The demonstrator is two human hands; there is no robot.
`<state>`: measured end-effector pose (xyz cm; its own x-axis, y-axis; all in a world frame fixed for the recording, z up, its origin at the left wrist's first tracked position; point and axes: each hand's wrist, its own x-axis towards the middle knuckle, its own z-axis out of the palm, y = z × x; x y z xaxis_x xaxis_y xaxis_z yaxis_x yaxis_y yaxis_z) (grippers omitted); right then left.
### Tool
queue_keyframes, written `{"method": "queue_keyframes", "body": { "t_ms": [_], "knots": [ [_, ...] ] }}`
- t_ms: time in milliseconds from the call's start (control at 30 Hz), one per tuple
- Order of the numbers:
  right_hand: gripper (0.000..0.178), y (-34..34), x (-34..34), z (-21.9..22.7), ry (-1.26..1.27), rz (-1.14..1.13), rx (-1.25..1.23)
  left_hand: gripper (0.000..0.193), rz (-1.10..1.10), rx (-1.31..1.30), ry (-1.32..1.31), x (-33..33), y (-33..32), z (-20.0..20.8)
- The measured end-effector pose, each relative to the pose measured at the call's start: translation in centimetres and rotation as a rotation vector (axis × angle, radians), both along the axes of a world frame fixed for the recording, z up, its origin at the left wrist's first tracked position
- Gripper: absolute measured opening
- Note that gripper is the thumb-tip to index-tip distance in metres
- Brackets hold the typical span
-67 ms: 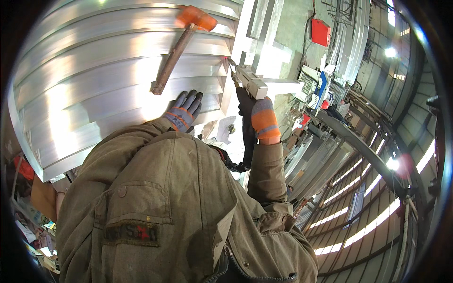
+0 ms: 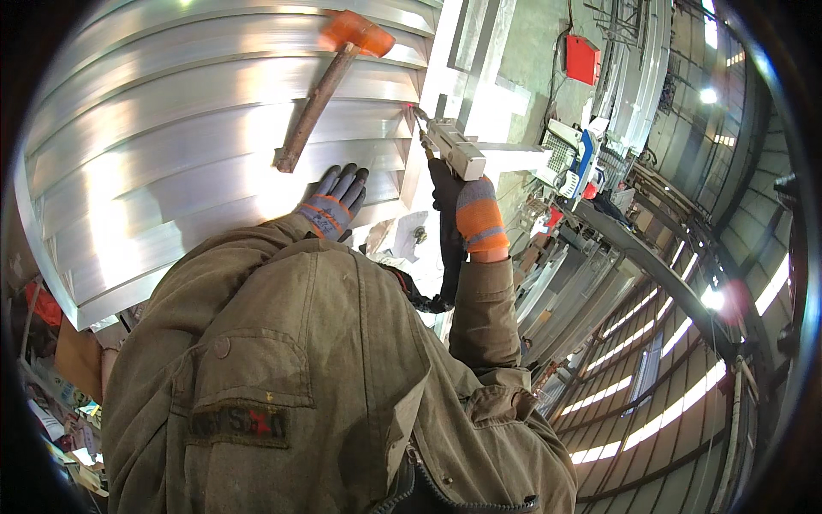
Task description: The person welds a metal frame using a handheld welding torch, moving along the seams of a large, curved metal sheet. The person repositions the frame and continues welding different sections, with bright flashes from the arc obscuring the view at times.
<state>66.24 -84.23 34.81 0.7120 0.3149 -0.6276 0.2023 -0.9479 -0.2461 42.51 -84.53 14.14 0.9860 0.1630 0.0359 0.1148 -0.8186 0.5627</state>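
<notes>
The right hand (image 2: pixel 477 211) is gripping the tool (image 2: pixel 455 149), its long axis pointing forward-left toward the frame (image 2: pixel 437 70); the left hand (image 2: pixel 336 201) is lying open on the slats (image 2: pixel 205 146).

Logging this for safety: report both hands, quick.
Left hand: open, resting on the slatted metal panel.
Right hand: closed, holding a pale handheld tool.

Two gloves cover your left hand (image 2: pixel 336 204) at 10 o'clock and right hand (image 2: pixel 472 200) between 1 and 2. You have one slatted metal panel (image 2: pixel 197 141) at 10, one orange-headed mallet (image 2: pixel 329 86) at 11, one pale handheld tool (image 2: pixel 460 152) at 1, one red box (image 2: pixel 582 58) farther out, one blue-and-white machine (image 2: pixel 586 161) at 2, and two round lights (image 2: pixel 708 95), at 2 and 3.
</notes>
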Motion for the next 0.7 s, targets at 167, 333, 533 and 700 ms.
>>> {"method": "queue_keyframes", "body": {
  "t_ms": [167,333,533,700],
  "knots": [
    [0.045,-0.1,0.7,-0.7,-0.004,0.058,-0.046,0.074,0.044,0.049,-0.034,0.0,-0.5,-0.5],
    [0.048,-0.1,0.6,-0.9,-0.010,0.039,-0.064,0.086,0.068,0.078,-0.056,0.2,-0.8,-0.9],
    [0.047,0.0,0.7,-1.2,0.008,0.000,-0.046,0.094,0.048,0.016,-0.048,0.2,-0.8,-0.9],
    [0.043,-0.5,0.9,-1.4,0.036,-0.093,0.015,0.095,0.056,0.002,-0.057,0.2,-0.5,-0.7]
  ]
}}
